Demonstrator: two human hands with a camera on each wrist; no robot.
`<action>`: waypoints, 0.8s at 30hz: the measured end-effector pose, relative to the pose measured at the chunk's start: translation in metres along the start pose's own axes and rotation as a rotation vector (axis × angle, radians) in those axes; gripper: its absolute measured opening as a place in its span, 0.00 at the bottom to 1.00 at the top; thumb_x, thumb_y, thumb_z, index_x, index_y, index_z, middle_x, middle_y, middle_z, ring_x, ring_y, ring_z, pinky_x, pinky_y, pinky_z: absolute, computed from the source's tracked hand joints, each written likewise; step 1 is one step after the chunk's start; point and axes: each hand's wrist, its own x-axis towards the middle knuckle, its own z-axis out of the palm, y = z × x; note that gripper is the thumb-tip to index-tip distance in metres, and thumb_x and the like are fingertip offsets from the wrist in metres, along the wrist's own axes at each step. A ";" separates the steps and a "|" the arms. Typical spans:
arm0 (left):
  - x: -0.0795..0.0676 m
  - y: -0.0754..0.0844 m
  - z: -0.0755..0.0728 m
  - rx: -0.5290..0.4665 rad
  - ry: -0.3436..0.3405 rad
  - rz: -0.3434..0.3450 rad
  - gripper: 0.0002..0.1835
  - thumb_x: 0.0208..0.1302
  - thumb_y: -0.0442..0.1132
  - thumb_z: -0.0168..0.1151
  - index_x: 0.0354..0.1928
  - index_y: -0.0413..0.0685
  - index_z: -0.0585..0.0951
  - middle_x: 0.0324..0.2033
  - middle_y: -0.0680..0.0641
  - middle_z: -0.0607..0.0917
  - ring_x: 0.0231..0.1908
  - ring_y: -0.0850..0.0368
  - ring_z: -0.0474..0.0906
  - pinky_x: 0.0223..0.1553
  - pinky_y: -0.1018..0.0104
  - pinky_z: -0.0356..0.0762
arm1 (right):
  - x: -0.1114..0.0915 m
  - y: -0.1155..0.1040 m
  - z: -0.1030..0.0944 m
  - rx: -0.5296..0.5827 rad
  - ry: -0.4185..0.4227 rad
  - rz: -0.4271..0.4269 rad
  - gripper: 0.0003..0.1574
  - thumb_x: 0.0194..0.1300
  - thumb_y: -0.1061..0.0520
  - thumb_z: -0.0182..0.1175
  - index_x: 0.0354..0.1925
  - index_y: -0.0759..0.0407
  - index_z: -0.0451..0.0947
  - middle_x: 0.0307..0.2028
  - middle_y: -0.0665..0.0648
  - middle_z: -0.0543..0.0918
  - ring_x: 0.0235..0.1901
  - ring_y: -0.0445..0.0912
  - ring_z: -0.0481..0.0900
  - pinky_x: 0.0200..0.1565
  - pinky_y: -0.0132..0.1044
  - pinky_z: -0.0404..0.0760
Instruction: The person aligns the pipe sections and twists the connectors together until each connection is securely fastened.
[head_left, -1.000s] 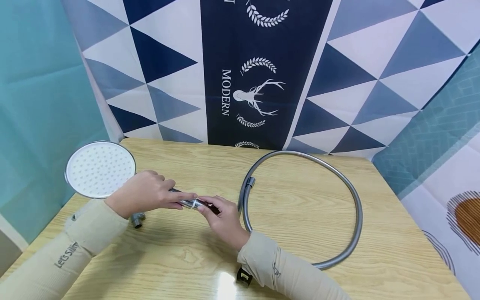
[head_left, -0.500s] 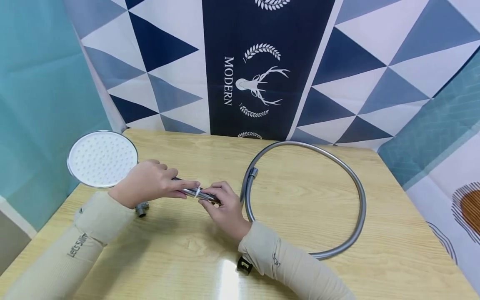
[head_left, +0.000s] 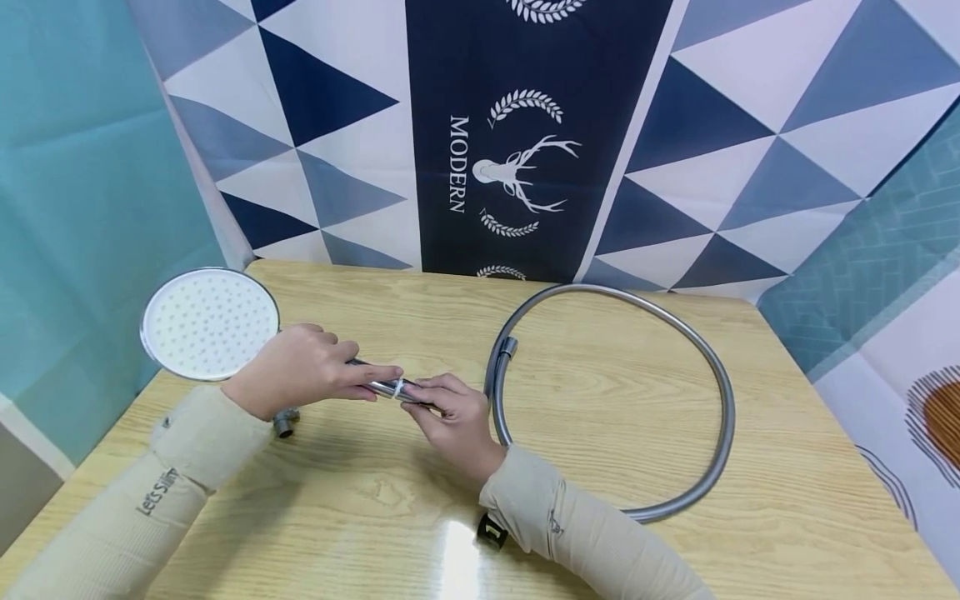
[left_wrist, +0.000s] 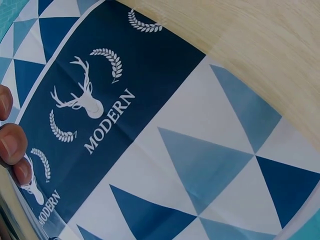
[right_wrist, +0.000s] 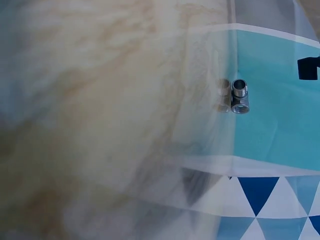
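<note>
In the head view my left hand [head_left: 296, 371] grips a slim chrome tube [head_left: 384, 388], index finger stretched along it. A white ring [head_left: 398, 388] circles the tube between my two hands. My right hand [head_left: 456, 423] pinches the tube's other end between thumb and fingers, which hide most of that end. Behind my left hand is a round white shower head [head_left: 210, 323] with a chrome rim; whether it joins the tube is hidden. Fingertips [left_wrist: 12, 142] of a hand show at the left wrist view's edge.
A grey metal shower hose [head_left: 723, 400] lies looped on the wooden table [head_left: 795, 500]. A small chrome fitting [right_wrist: 240, 97] is near the left forearm. Beside the right sleeve sits a black piece marked 1 [head_left: 491, 531]. Patterned cloth [head_left: 510, 100] hangs behind the table.
The fingers of my right hand have shifted on the tube and cover more of it. My left hand keeps its grip. The shower head has moved slightly rightward, and the head view has tilted a little.
</note>
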 end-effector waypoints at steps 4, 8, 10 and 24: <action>0.000 0.000 0.002 0.007 -0.002 0.011 0.26 0.76 0.57 0.33 0.49 0.62 0.83 0.13 0.53 0.64 0.10 0.62 0.50 0.11 0.70 0.53 | -0.001 0.001 -0.002 0.006 -0.022 0.020 0.19 0.38 0.79 0.72 0.34 0.78 0.82 0.30 0.65 0.83 0.29 0.51 0.85 0.32 0.26 0.81; 0.000 -0.001 0.003 0.007 0.007 0.008 0.26 0.76 0.57 0.32 0.48 0.61 0.83 0.13 0.53 0.65 0.10 0.62 0.51 0.11 0.69 0.54 | -0.003 0.002 -0.003 0.035 -0.048 0.096 0.18 0.41 0.78 0.71 0.36 0.78 0.82 0.31 0.65 0.83 0.30 0.51 0.85 0.34 0.28 0.81; 0.001 -0.001 0.004 0.006 0.014 0.007 0.26 0.76 0.58 0.33 0.48 0.61 0.84 0.13 0.53 0.64 0.10 0.62 0.51 0.11 0.69 0.53 | -0.002 0.002 -0.004 0.042 -0.056 0.126 0.17 0.42 0.77 0.71 0.36 0.77 0.82 0.31 0.65 0.83 0.31 0.52 0.85 0.35 0.28 0.81; 0.004 0.000 0.003 0.010 0.002 0.010 0.26 0.75 0.58 0.32 0.49 0.61 0.83 0.12 0.54 0.64 0.10 0.62 0.50 0.11 0.70 0.52 | -0.004 -0.001 -0.007 0.075 -0.071 0.238 0.16 0.48 0.75 0.69 0.39 0.76 0.82 0.31 0.64 0.83 0.29 0.51 0.82 0.33 0.30 0.82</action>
